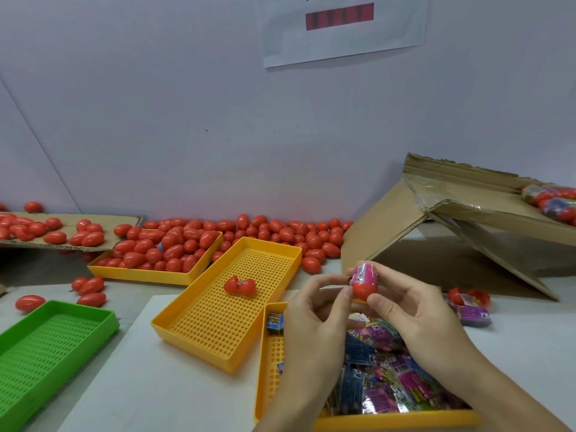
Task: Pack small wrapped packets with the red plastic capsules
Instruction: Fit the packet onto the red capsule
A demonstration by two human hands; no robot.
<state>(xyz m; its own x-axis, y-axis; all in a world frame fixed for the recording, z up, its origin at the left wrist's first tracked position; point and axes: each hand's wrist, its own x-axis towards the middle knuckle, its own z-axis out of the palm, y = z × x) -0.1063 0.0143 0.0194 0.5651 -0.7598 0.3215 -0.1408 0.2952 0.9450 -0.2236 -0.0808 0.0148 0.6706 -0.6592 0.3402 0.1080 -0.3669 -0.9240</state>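
Note:
Both hands meet above the near yellow tray, which is full of small wrapped packets. My right hand pinches a red capsule half with a pink packet sticking out of its top. My left hand touches the same capsule from the left with thumb and fingertips. An open hinged red capsule lies in the middle yellow tray. A far yellow tray holds a heap of closed red capsules.
Loose red capsules line the wall and lie on a flat cardboard sheet at left. A green perforated tray stands near left. A tilted cardboard box with filled capsules sits at right; an open capsule and purple packets lie beside it.

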